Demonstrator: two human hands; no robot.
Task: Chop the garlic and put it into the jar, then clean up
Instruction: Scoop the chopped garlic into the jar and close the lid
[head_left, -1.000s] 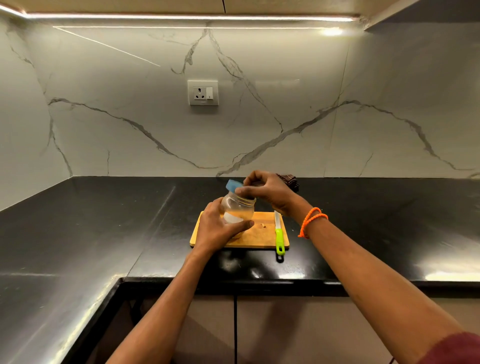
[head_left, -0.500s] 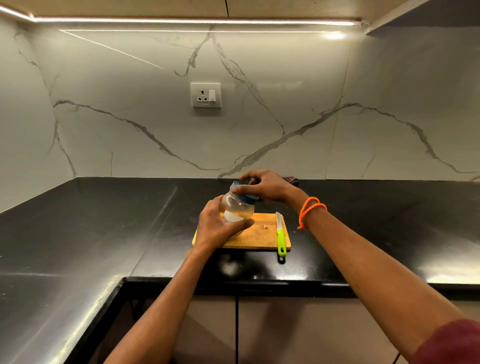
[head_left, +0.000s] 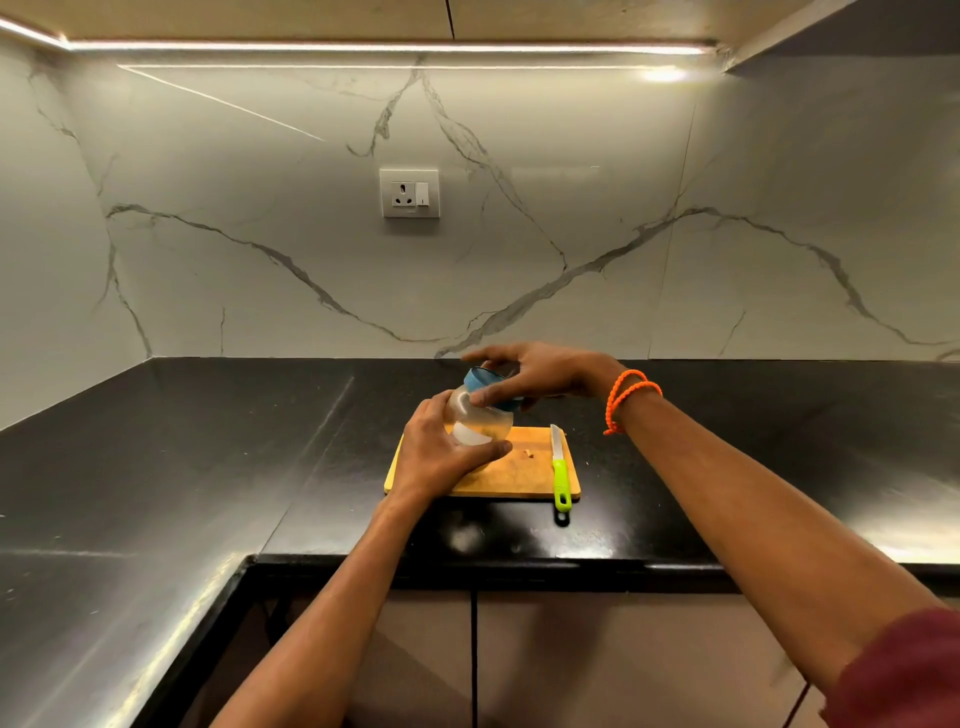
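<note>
A small round glass jar (head_left: 480, 422) is held a little above the wooden cutting board (head_left: 511, 478), tilted to the left. My left hand (head_left: 441, 454) grips its body from the left side. My right hand (head_left: 535, 376) holds the blue lid (head_left: 480, 382) on the jar's mouth, fingers curled round it. A knife with a green handle (head_left: 561, 480) lies along the board's right edge, blade pointing away. One small piece of garlic (head_left: 528, 454) lies on the board. The jar's contents are too blurred to make out.
The board sits on a black stone counter (head_left: 208, 467) that bends round to the left. A marble wall with a socket (head_left: 409, 193) rises behind. The counter's front edge (head_left: 467, 564) runs above cabinet doors. Something dark lies behind my right hand, mostly hidden.
The blue lid went from tilted above the jar's mouth to seated on it. My right hand has turned round the lid, and the jar has tipped more to the left.
</note>
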